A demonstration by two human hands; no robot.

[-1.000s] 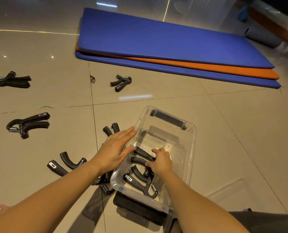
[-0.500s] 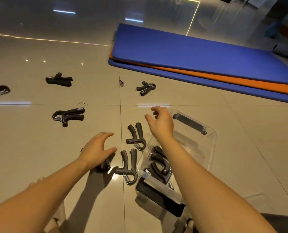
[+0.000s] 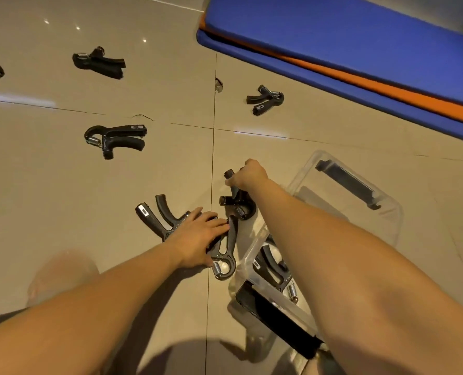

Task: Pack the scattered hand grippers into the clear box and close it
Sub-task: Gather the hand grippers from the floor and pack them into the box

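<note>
So, the biggest worry: my right hand point(image 3: 248, 174) is curled tight round just one handle of a black gripper point(image 3: 235, 205), right beside the left wall of the clear box point(image 3: 392, 220). Held by one handle, it could swing, catch its spring end on the rim and shove or tip the box. I can't tell if it's off the tiles point(image 3: 62, 212) yet.

My left hand point(image 3: 198, 236) lies flat, fingers mostly straight, on a second gripper point(image 3: 223, 255), gripping nothing. Grabbing it without looking might nip a finger in the coil.

They're all black and forked, with a metal spring at the hinge. The packed grippers point(image 3: 272, 266) sit inside the box, and the loose grippers point(image 3: 114, 139) are scattered farther out.
</note>
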